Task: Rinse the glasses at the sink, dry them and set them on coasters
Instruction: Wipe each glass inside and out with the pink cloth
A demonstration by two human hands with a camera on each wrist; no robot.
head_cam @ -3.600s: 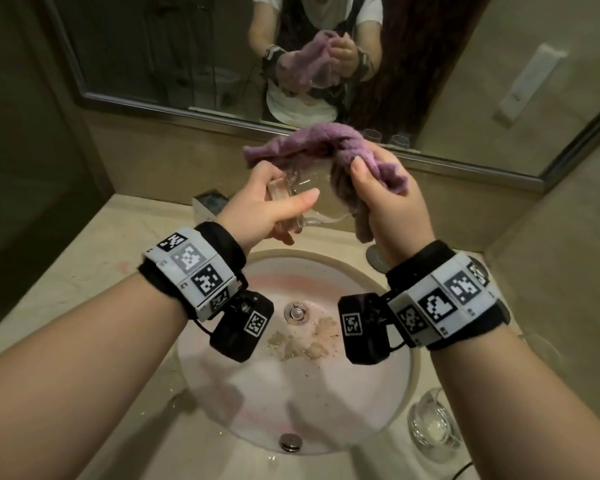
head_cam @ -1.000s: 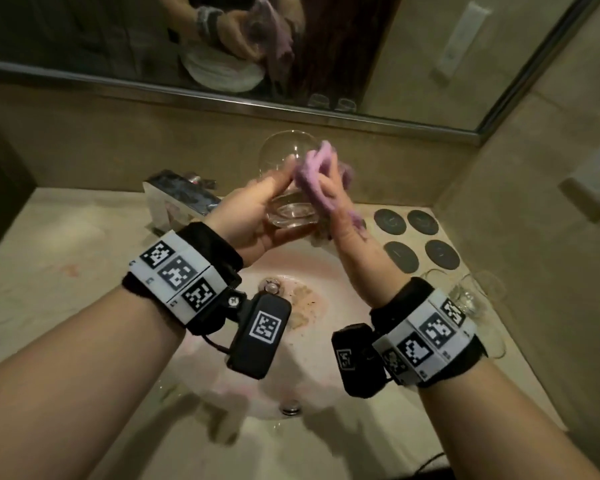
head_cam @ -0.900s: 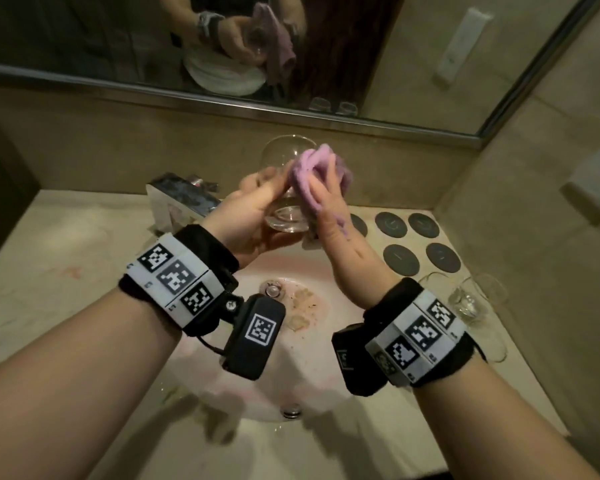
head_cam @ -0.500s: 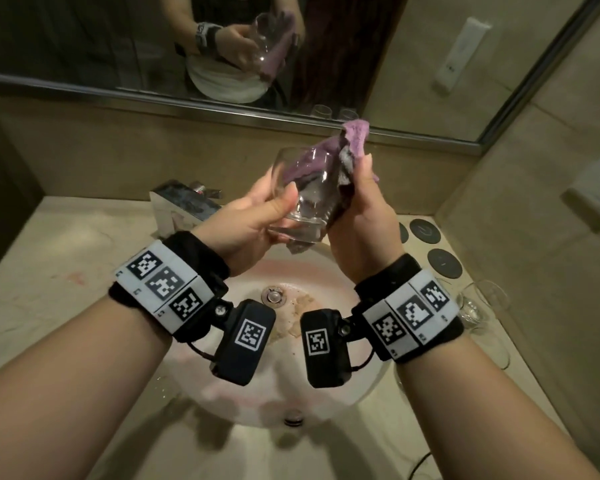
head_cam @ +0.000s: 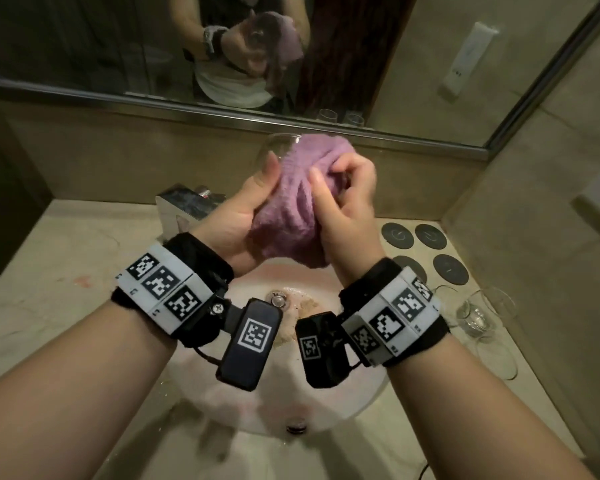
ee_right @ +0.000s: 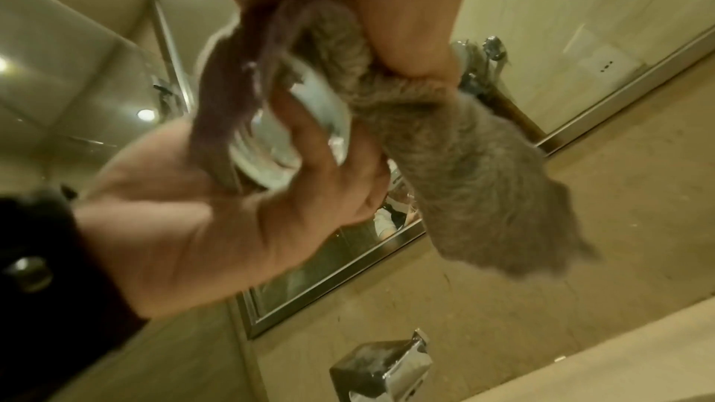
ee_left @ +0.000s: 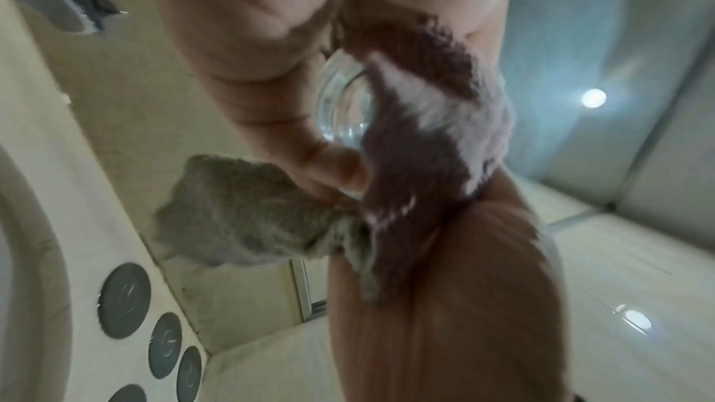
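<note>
Above the sink [head_cam: 326, 407] I hold a clear glass [head_cam: 274, 147], of which only the rim shows past a purple cloth [head_cam: 297, 199]. My left hand [head_cam: 257, 195] grips the glass from the left, thumb up along its side. On the right, my right hand [head_cam: 343, 188] clutches the cloth bunched over the glass. From the left wrist view the glass [ee_left: 344, 109] sits against the cloth [ee_left: 437, 133]. In the right wrist view the thick glass base [ee_right: 294, 133] lies in the left hand's fingers [ee_right: 309, 133], with the cloth [ee_right: 464, 164] hanging down.
Several dark round coasters [head_cam: 430, 235] lie on the counter at the back right. Two more clear glasses [head_cam: 475, 313] lie on the counter right of the basin. A chrome faucet [head_cam: 184, 209] stands behind the sink, below the mirror [head_cam: 118, 46].
The cloth, which was tucked at the glass's right side, now covers most of the glass. My right hand has turned to clutch it from the near side.
</note>
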